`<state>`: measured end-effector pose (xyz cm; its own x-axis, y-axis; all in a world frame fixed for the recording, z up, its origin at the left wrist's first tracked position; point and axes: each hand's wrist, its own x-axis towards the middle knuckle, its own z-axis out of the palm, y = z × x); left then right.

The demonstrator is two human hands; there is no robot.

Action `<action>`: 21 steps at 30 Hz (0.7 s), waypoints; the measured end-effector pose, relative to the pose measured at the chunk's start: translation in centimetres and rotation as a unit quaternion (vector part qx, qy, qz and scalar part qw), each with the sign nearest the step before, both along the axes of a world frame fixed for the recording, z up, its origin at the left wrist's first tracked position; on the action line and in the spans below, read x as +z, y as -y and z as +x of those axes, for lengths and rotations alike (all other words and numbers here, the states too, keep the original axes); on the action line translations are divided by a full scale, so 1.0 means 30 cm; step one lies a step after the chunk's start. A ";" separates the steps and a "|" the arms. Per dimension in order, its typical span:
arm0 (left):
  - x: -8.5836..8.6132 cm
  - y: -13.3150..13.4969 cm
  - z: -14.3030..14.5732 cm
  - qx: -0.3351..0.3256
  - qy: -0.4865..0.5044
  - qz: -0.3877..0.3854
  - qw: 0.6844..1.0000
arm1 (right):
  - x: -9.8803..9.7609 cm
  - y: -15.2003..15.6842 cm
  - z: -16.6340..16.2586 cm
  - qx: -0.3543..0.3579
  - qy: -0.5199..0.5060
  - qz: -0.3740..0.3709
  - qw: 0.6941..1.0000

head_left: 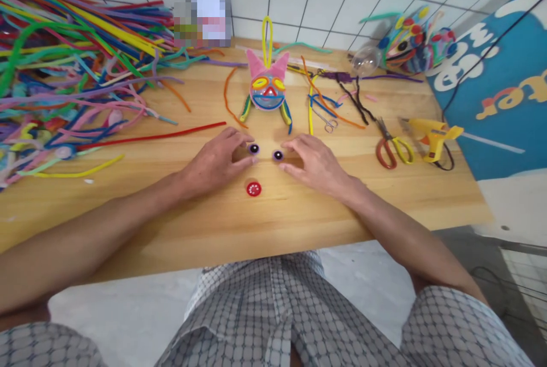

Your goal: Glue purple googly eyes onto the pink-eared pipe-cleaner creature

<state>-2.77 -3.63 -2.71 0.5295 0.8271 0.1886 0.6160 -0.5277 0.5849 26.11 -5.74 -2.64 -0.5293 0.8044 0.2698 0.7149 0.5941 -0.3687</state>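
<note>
Two round black-and-white craft eyes with purple rims are near the middle of the table. The left craft eye point(253, 149) sits between the thumb and index finger of my left hand point(217, 155). The right craft eye point(278, 155) is at the thumb and index fingertips of my right hand point(318, 163). Just below them lies a red disc point(253, 188) with white dots. Beyond my hands stands a clear ball ornament point(268, 93) with pink ears, yellow eye rings, a red nose, a yellow hanging loop and pipe-cleaner limbs.
A large heap of colourful pipe cleaners point(85, 53) covers the left side. Small scissors point(328, 122) and loose stems lie behind my right hand. Farther right are larger scissors point(393, 147), a yellow glue gun point(436, 139), a clear ball point(366, 61) and a decorated figure point(405, 42).
</note>
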 end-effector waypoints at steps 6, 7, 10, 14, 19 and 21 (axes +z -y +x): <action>0.036 -0.048 0.027 0.032 -0.024 -0.050 0.998 | -0.014 -0.024 -0.051 -0.002 0.042 -0.024 0.999; 0.029 -0.056 0.036 0.047 -0.032 -0.052 0.997 | -0.017 -0.024 -0.054 -0.005 0.041 -0.024 0.999; 0.007 -0.064 0.059 0.082 -0.042 -0.058 0.994 | -0.028 -0.021 -0.057 -0.010 0.037 -0.016 0.999; -0.015 -0.053 0.066 0.085 -0.026 -0.040 0.995 | -0.043 -0.020 -0.052 -0.003 0.036 -0.003 0.999; -0.035 -0.046 0.061 0.086 -0.011 -0.030 0.996 | -0.054 -0.021 -0.047 0.005 0.028 0.007 1.000; -0.037 -0.042 0.060 0.088 -0.013 -0.032 0.996 | -0.055 -0.021 -0.048 0.009 0.028 0.010 1.000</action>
